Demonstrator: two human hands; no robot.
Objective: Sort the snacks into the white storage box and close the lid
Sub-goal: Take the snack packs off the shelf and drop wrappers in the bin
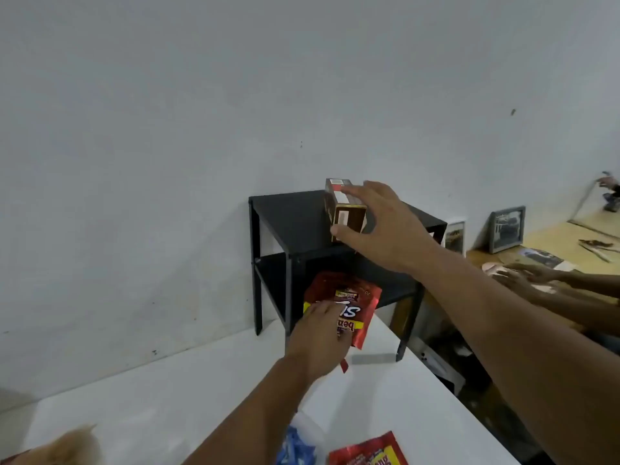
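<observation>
A small brown and white snack box stands on the top of a black two-tier shelf, and my right hand grips it from the right. My left hand holds a red snack bag with yellow and white print at the front of the shelf's lower tier. Another red snack packet lies at the bottom edge of the white table, beside a blue and white wrapper. No white storage box is in view.
The shelf stands at the table's far end against a grey wall. To the right, another person's hands rest on a wooden surface with framed pictures leaning on the wall. An orange blurred object sits at the bottom left.
</observation>
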